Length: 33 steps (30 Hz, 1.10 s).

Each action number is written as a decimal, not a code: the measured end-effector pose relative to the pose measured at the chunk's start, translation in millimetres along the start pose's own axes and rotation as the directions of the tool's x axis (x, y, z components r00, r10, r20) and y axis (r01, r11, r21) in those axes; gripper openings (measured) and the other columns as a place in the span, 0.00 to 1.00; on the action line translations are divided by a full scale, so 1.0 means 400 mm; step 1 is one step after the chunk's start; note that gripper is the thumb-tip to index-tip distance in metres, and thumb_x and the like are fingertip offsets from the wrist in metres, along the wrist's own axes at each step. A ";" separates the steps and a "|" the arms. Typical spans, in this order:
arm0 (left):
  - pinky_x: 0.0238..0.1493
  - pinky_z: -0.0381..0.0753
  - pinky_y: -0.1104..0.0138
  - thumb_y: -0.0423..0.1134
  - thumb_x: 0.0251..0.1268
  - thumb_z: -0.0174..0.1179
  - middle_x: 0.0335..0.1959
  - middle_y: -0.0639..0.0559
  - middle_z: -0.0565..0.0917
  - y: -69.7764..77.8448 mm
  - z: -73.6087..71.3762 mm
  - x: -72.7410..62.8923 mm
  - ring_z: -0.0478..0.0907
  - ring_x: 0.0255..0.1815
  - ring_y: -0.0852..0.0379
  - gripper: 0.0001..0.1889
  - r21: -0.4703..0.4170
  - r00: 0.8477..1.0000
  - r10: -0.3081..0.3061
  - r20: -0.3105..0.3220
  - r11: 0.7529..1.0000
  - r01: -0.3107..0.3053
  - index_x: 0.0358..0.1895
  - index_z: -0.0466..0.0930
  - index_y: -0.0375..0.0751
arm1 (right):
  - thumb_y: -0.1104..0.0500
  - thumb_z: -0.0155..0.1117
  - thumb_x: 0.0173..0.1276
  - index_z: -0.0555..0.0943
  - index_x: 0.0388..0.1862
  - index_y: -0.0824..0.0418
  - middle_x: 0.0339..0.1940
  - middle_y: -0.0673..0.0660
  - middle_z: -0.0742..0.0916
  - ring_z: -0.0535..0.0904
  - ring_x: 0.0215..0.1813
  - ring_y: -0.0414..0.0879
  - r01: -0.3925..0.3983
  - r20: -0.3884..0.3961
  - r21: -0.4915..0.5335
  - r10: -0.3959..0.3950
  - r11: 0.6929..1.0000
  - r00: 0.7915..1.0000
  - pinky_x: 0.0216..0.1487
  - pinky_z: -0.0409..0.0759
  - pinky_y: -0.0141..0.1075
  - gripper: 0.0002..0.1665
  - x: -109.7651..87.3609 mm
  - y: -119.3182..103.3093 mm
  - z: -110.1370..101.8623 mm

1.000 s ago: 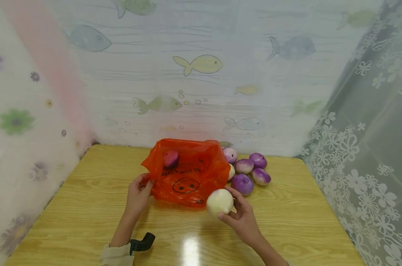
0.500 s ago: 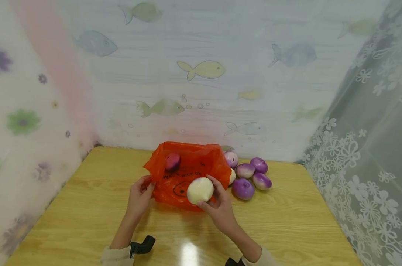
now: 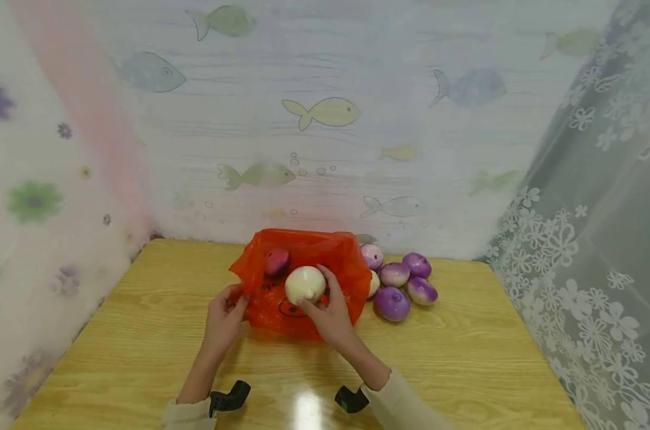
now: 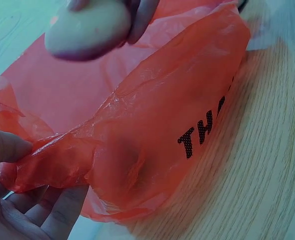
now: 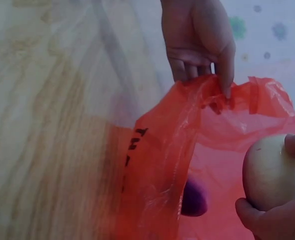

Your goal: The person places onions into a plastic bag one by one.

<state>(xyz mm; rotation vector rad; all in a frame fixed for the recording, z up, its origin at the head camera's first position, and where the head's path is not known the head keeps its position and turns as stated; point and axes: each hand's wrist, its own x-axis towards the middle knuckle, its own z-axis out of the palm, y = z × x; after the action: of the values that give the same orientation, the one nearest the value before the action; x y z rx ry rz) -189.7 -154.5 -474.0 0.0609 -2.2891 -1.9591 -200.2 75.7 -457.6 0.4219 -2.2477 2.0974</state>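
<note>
A red plastic bag [image 3: 346,245] lies on the table with its mouth held wide. My left hand [image 3: 224,316] pinches the bag's left edge between thumb and fingers, as the left wrist view also shows close up. In my right hand [image 3: 332,316] is a pale turnip [image 3: 305,285], gripped between thumb and fingers. It hangs over the bag's mouth, overlapping the bag's printed inside in the head view. A purple turnip [image 3: 277,263] rests inside the bag at the left; the right wrist view shows this purple turnip [image 5: 194,199] beyond the bag's edge.
Several purple and white turnips [image 3: 393,303] lie in a cluster just right of the bag, one partly hidden behind it. The wooden table [image 3: 464,358] meets a fish-patterned curtain [image 3: 325,179] at the back. Flowered sheets hang on both sides.
My right hand has carried the pale turnip leftward and away from me, from beside the bag's front right to over its mouth. My left hand keeps its pinch on the bag's edge.
</note>
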 end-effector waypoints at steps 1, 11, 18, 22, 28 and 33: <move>0.38 0.83 0.74 0.32 0.80 0.49 0.60 0.32 0.78 0.000 0.000 0.000 0.79 0.39 0.66 0.17 0.002 1.000 0.002 -0.001 1.000 -0.002 0.66 0.73 0.30 | 0.62 0.71 0.69 0.60 0.79 0.55 0.72 0.62 0.70 0.73 0.67 0.58 -0.006 0.000 -0.010 0.006 1.000 1.000 0.64 0.79 0.51 0.44 0.009 0.000 0.004; 0.38 0.83 0.74 0.30 0.79 0.49 0.58 0.31 0.78 -0.005 0.002 0.003 0.80 0.38 0.68 0.17 -0.023 1.000 0.024 0.003 0.999 -0.024 0.65 0.73 0.28 | 0.62 0.73 0.63 0.64 0.74 0.66 0.68 0.66 0.74 0.74 0.65 0.60 0.006 -0.055 -0.201 -0.018 0.980 0.998 0.64 0.77 0.56 0.44 0.116 0.010 0.030; 0.38 0.83 0.73 0.32 0.80 0.49 0.57 0.31 0.79 0.000 0.000 0.002 0.80 0.38 0.67 0.17 -0.025 1.000 0.026 0.001 0.999 -0.026 0.64 0.74 0.30 | 0.65 0.74 0.58 0.69 0.68 0.73 0.60 0.71 0.79 0.77 0.61 0.64 0.085 -0.050 -0.332 -0.108 0.939 0.993 0.64 0.75 0.58 0.40 0.182 0.024 0.019; 0.38 0.83 0.73 0.32 0.80 0.49 0.57 0.31 0.79 0.001 0.000 0.001 0.80 0.38 0.67 0.17 -0.024 1.000 0.026 0.002 0.999 -0.026 0.64 0.74 0.30 | 0.66 0.75 0.58 0.70 0.67 0.72 0.58 0.70 0.82 0.78 0.60 0.63 0.077 -0.057 -0.342 -0.103 0.937 0.993 0.65 0.76 0.56 0.39 0.214 0.042 0.009; 0.37 0.83 0.73 0.30 0.79 0.49 0.56 0.30 0.79 0.001 0.002 0.002 0.81 0.38 0.67 0.17 -0.030 1.000 0.028 0.003 0.999 -0.028 0.64 0.73 0.28 | 0.66 0.77 0.56 0.70 0.66 0.69 0.59 0.69 0.81 0.77 0.61 0.62 0.022 -0.090 -0.342 -0.056 0.940 0.994 0.67 0.75 0.55 0.40 0.247 0.070 -0.005; 0.37 0.83 0.73 0.30 0.79 0.49 0.56 0.30 0.79 0.001 0.005 0.002 0.81 0.38 0.66 0.17 -0.033 0.999 0.035 0.005 0.999 -0.035 0.65 0.73 0.27 | 0.69 0.77 0.53 0.71 0.65 0.70 0.60 0.70 0.81 0.76 0.63 0.63 0.062 -0.089 -0.297 -0.092 0.953 0.992 0.69 0.73 0.54 0.41 0.268 0.094 -0.015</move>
<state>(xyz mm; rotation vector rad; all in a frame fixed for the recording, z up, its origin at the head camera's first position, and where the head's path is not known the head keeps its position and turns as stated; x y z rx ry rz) -190.7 -152.4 -473.9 0.0126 -2.2448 -1.9815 -312.9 65.1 -471.1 0.3698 -2.3871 1.6700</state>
